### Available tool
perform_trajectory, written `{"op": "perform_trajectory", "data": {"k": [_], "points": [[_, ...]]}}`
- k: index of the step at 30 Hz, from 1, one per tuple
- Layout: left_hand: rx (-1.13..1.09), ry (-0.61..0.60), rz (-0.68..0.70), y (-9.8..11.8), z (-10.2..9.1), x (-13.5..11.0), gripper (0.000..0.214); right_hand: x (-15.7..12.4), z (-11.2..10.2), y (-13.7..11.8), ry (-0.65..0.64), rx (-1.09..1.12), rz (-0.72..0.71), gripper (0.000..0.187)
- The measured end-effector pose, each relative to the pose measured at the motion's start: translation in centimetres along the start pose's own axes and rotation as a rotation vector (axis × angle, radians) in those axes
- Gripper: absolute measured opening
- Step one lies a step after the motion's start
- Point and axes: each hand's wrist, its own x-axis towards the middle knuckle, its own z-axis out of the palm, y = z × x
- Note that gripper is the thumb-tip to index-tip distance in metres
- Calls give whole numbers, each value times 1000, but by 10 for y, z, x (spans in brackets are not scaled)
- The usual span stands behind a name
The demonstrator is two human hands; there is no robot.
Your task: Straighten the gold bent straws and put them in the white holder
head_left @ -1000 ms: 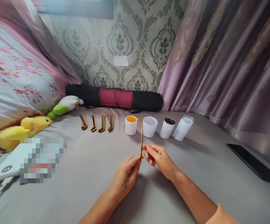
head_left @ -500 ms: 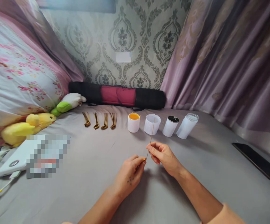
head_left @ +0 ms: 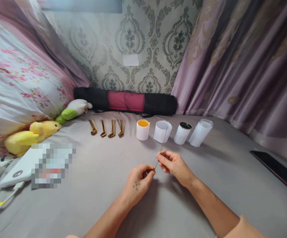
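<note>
My left hand (head_left: 139,183) pinches the lower end of a thin golden strip (head_left: 161,149) low over the grey bed sheet (head_left: 101,175). My right hand (head_left: 174,164) pinches the same strip a little higher, and the strip leans up and to the right toward the cups. Behind my hands stands a row of small containers: a white cup with orange inside (head_left: 142,129), a white cup (head_left: 162,131), a white cup with a black rim (head_left: 182,133) and a clear-topped jar (head_left: 200,132). Left of them lie several bent golden strips (head_left: 108,128).
A black and red roll bag (head_left: 125,101) lies along the patterned wall. Yellow (head_left: 29,136) and green-white (head_left: 74,109) plush toys rest by the floral bedding at left. A white device (head_left: 14,172) lies at front left, a dark phone (head_left: 277,170) at right. Purple curtains (head_left: 244,66) hang on the right.
The strip stood upright and showed its broad gold face; it now tilts to the right and looks thin. Both hands kept their pinch and barely shifted. The camera drifted slightly.
</note>
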Motion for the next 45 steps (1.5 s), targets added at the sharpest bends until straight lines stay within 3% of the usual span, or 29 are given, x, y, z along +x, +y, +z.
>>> {"op": "perform_trajectory", "data": {"k": [8,21,33,45], "points": [[-279,-84,-245,8,0,4,32,0,-1,0,13,-72,-33,32],[-833,-138,-357,1,-7,4,29,2,-3,-1,54,-137,-81,30],[-1009,-205,-428,-4,-12,5,30,1,-4,1,75,-155,-100,26],[-978,-255,-446,-5,-11,5,29,-7,-7,-5,86,-129,23,31]]}}
